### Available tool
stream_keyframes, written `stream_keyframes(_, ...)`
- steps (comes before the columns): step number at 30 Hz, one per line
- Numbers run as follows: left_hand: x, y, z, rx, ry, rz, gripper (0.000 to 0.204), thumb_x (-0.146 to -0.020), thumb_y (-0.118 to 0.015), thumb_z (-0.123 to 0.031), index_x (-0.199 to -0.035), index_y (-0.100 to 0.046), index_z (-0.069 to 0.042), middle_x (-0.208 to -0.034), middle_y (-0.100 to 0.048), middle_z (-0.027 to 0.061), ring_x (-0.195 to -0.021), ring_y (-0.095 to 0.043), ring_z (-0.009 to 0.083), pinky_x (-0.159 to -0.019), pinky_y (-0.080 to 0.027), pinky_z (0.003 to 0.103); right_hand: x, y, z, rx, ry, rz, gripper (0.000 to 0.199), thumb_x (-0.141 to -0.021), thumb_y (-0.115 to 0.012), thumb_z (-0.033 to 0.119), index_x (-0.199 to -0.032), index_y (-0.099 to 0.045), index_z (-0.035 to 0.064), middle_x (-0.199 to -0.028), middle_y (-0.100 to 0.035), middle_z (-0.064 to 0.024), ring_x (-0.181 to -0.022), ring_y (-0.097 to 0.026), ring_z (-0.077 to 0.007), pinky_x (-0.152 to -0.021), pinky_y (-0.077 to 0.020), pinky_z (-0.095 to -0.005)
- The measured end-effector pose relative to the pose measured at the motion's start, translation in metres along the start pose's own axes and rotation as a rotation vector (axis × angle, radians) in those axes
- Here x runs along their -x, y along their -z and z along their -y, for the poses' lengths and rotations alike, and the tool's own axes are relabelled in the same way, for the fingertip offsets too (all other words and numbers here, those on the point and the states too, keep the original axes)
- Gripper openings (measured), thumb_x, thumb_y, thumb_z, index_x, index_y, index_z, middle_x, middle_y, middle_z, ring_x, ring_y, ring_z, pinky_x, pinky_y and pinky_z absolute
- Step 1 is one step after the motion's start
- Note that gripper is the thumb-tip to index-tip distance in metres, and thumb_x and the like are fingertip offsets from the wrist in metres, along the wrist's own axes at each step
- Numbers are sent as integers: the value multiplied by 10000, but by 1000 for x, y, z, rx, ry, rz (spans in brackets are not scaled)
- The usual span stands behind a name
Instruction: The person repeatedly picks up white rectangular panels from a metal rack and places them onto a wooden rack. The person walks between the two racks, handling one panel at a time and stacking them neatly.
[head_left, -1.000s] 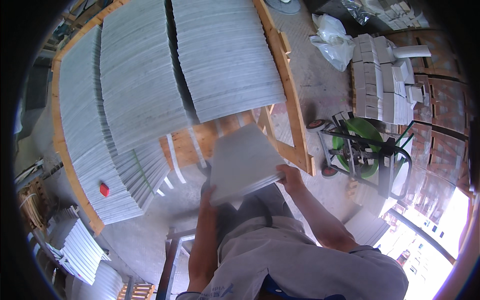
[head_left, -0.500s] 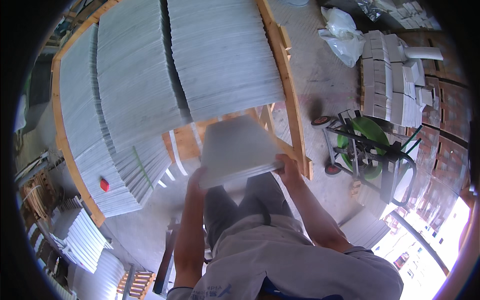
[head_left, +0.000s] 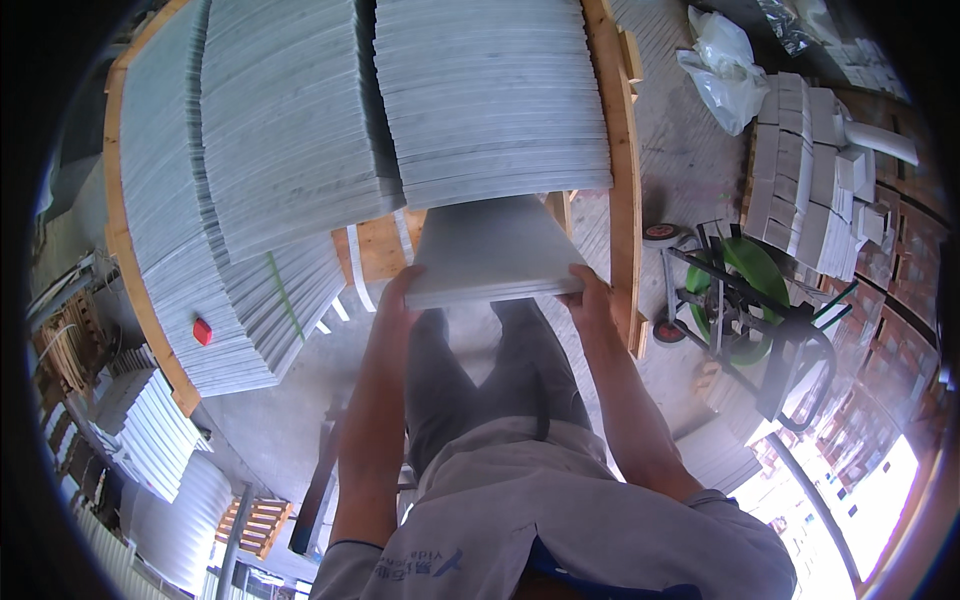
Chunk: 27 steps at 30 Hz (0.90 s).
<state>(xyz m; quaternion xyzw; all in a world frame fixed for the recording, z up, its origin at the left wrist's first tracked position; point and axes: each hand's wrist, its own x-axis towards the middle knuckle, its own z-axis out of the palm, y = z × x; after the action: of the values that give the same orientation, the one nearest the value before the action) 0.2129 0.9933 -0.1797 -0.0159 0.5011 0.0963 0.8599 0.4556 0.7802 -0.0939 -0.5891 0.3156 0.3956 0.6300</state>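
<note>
Between my hands is a small stack of flat grey stone tiles (head_left: 495, 250), held level in front of my thighs. My left hand (head_left: 400, 286) grips its left side, and my right hand (head_left: 588, 288) grips the right side near the close corner. The fingers under the tiles are hidden. At its far edge the stack meets the near end of the right-hand row of upright tiles (head_left: 490, 100); I cannot tell whether they touch. To its left, more tile rows (head_left: 285, 110) stand packed on edge inside a wooden crate frame (head_left: 625, 180).
A red block (head_left: 203, 331) lies on the left tiles, near a green strap (head_left: 284, 293). On the right stands a black wheeled cart (head_left: 760, 300) with a green reel. Beyond it are stacked white boxes (head_left: 795, 170) and a plastic bag (head_left: 722, 70). A wooden pallet (head_left: 262, 525) lies lower left.
My hands have carried the tiles forward to the near end of the right-hand row. My arms are straighter, and the whole view has shifted slightly.
</note>
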Motion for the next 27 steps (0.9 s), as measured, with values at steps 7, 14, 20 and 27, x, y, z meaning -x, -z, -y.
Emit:
stream_keyframes(7, -6, 20, 3, 42, 7, -81, 364, -799, -573, -81, -1109, -460, 72, -1029, -565, 208, -944, -571, 330, -826, -482, 422, 4, -10, -5, 3, -17, -1, 377, -717, -640, 135, -1023, -525, -53, -969, -552, -134, -878, -579, -236, -707, -536, -369)
stream_keyframes(14, -13, -6, 3, 110, -14, 37, 311, -809, -545, -80, -1075, -475, 64, -1000, -569, 194, -925, -568, 326, -826, -473, 417, 23, -24, -1, -117, 58, 48, 327, -776, -592, 101, -1061, -514, -40, -984, -559, -113, -896, -582, -236, -801, -516, -359)
stream_keyframes(20, -20, -30, -12, 42, 66, 38, 252, -830, -505, -120, -1035, -504, 27, -965, -580, 157, -886, -577, 301, -800, -472, 457, 18, -33, -2, -77, 189, 150, 290, -830, -546, 105, -1085, -497, -25, -1017, -543, -110, -956, -560, -214, -844, -495, -365)
stream_keyframes(27, -7, -62, 11, 52, -40, -40, 392, -906, -384, -318, -1021, -498, 39, -1081, -559, 222, -1001, -561, 360, -841, -479, 486, -5, -35, -5, 11, 294, 209, 278, -870, -549, 208, -1057, -492, 11, -1012, -556, -90, -944, -565, -196, -857, -486, -366)
